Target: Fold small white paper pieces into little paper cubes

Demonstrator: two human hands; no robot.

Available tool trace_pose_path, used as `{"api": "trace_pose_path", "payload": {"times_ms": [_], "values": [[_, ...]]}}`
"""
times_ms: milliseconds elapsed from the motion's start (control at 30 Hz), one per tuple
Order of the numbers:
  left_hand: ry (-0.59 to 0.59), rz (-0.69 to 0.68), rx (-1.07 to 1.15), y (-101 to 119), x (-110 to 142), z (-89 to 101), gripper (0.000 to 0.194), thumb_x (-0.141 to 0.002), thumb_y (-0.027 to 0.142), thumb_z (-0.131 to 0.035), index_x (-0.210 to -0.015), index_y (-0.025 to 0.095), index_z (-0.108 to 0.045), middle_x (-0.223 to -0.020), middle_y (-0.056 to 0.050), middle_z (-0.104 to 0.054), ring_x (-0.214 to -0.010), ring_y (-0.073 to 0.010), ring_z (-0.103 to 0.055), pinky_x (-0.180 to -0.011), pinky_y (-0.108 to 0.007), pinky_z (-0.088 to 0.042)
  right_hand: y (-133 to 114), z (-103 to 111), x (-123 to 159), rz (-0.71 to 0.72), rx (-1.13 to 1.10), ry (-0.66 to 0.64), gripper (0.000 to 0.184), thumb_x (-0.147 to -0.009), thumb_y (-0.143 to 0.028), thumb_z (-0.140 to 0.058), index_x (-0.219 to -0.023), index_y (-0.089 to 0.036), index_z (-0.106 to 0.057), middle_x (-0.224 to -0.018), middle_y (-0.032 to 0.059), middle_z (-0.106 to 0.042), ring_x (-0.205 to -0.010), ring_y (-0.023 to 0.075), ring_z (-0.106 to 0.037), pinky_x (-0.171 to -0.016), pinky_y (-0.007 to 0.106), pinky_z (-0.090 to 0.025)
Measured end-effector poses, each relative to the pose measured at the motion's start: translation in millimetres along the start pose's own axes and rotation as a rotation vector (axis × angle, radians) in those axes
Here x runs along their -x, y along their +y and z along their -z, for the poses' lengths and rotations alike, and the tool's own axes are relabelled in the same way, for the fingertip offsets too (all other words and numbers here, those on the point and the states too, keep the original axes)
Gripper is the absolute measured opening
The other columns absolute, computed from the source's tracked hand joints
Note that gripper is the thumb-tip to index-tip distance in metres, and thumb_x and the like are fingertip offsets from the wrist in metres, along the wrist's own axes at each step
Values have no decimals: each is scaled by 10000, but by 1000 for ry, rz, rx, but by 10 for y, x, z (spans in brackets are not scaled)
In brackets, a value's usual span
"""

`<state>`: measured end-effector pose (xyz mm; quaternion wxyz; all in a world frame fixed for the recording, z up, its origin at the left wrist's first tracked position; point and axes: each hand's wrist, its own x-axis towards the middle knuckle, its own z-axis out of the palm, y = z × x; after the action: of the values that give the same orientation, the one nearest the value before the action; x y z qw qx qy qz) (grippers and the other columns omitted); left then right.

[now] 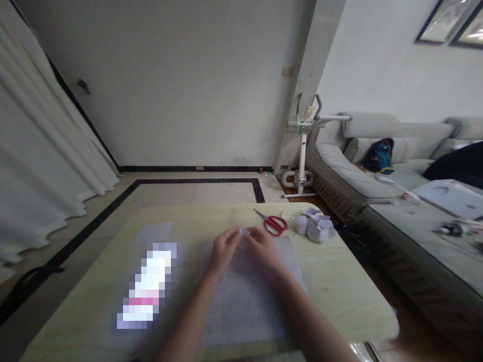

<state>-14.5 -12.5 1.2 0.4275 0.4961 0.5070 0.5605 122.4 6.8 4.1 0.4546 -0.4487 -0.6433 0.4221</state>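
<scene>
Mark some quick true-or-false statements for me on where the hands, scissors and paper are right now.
1. The left hand and the right hand are close together above the large sheet. True.
2. The red-handled scissors lie on the table, to the left of the folded paper pieces. True.
3. The right hand is holding the scissors. False: its fingers are at a small piece of white paper, with the scissors beyond it.
4. The folded paper pieces are on the sofa. False: they are on the table, towards its far right corner.
</scene>
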Motion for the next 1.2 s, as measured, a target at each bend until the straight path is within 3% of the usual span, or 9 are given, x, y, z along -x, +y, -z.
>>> {"api": "trace_pose_path", "payload": {"times_ms": [367, 567, 800, 1000, 1200], "values": [[-130, 17, 21, 1, 24, -30, 454, -722, 319, -674, -1136, 141, -615, -1193, -107, -625, -1118, -243, -565, -980, -360, -424, -21, 69, -40, -37, -63, -26, 161, -792, -302, -555, -782, -177, -655, -767, 48, -662, -733, 176, -598, -683, 280, -465], [-142, 18, 20, -10, 49, -70, 497, -745, 307, -638, -1199, 130, -540, -1138, -124, -649, -1062, -232, -598, -891, -329, -483, 1, 81, -56, -28, -46, -33, 168, -770, -288, -572, -792, -155, -671, -790, 64, -674, -747, 179, -608, -690, 282, -463], [-111, 28, 49, 74, 48, -80, 405, -722, 318, -648, -1081, 140, -585, -1048, -113, -677, -971, -221, -629, -819, -306, -491, -20, 109, -56, -35, -114, -50, 183, -762, -318, -598, -792, -160, -686, -797, 65, -682, -764, 187, -615, -710, 293, -465], [-131, 0, -102, 47, 40, -39, 322, -761, 414, -594, -875, 122, -670, -811, -60, -687, -760, -189, -626, -667, -258, -473, -22, 126, -54, -69, -127, -24, 219, -765, -347, -602, -796, -149, -691, -783, 58, -679, -752, 184, -608, -688, 280, -460], [-96, -8, -134, 38, 49, -12, 299, -794, 412, -548, -846, 135, -647, -736, -18, -636, -672, -156, -588, -591, -226, -447, -23, 122, -50, -76, -107, -48, 224, -773, -347, -597, -789, -146, -693, -744, 50, -666, -692, 162, -586, -628, 254, -437]]}}
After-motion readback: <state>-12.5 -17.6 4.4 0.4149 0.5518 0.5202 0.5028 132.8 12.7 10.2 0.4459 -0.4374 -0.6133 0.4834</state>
